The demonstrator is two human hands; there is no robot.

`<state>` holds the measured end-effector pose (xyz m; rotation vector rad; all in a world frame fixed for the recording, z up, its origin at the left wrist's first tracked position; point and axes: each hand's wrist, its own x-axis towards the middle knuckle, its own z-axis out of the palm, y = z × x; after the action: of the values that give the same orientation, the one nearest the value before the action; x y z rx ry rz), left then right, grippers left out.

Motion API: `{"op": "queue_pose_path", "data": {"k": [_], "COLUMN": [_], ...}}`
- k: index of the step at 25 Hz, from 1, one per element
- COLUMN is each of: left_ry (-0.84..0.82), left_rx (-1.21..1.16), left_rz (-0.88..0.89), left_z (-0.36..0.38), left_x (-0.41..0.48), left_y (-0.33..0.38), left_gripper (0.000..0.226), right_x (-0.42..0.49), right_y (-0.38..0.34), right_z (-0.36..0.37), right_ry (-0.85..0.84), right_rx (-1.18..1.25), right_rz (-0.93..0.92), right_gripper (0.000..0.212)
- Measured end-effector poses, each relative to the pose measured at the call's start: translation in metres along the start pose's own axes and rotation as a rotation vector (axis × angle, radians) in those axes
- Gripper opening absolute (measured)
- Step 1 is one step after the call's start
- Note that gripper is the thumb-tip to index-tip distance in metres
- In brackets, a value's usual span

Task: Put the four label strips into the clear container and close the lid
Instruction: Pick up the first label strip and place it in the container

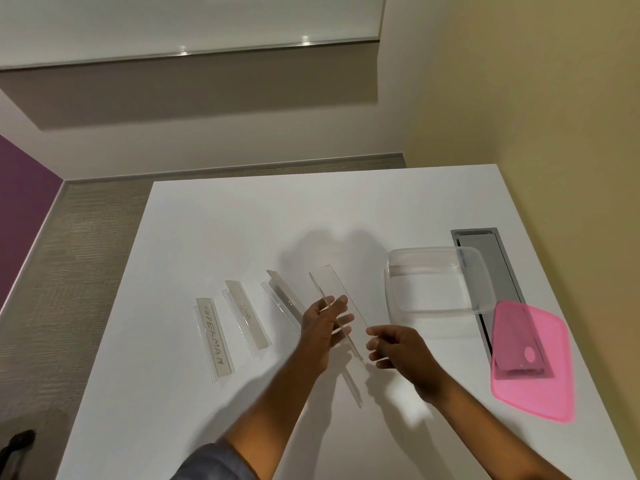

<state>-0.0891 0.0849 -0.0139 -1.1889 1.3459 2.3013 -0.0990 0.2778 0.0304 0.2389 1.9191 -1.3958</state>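
Note:
Three label strips lie side by side on the white table (221,230): one marked SUPERMAN (214,336) at the left, a second (246,313) beside it, a third (281,295) partly behind my left hand. A fourth, clear strip (334,289) is lifted off the table, and my left hand (323,329) pinches it along its left edge. My right hand (394,346) touches the strip's near right edge with its fingertips. The clear container (438,282) stands open to the right. Its pink lid (531,358) lies further right, near the table's edge.
A grey cable slot (491,258) is set into the table under the container's right side and the lid. A yellow wall runs along the table's right edge. Carpeted floor lies to the left, with a dark object (17,443) at the lower left.

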Motion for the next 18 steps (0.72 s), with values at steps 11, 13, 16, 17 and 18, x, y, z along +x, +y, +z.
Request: {"op": "queue_pose_path", "data": {"k": [11, 13, 16, 17, 18], "left_ry": [0.017, 0.011, -0.007, -0.020, -0.031], "left_rx": [-0.065, -0.094, -0.111, -0.103, -0.089], "left_rz": [0.051, 0.033, 0.033, 0.033, 0.030], "left_z": [0.028, 0.026, 0.022, 0.021, 0.021], "left_x": [-0.015, -0.018, -0.025, -0.026, -0.028], "left_y": [0.003, 0.008, 0.013, 0.014, 0.015], "left_gripper": [0.050, 0.040, 0.026, 0.025, 0.026], "right_x": [0.008, 0.008, 0.005, 0.002, -0.002], "right_y": [-0.021, -0.022, -0.022, -0.025, -0.028], "right_z": [0.009, -0.007, -0.036, -0.044, -0.052], "right_ry": [0.158, 0.067, -0.115, -0.172, -0.215], "right_rx": [-0.531, -0.383, -0.049, 0.017, 0.046], "right_rz": [-0.268, -0.205, -0.092, -0.076, -0.072], "right_gripper": [0.072, 0.066, 0.050, 0.046, 0.041]}}
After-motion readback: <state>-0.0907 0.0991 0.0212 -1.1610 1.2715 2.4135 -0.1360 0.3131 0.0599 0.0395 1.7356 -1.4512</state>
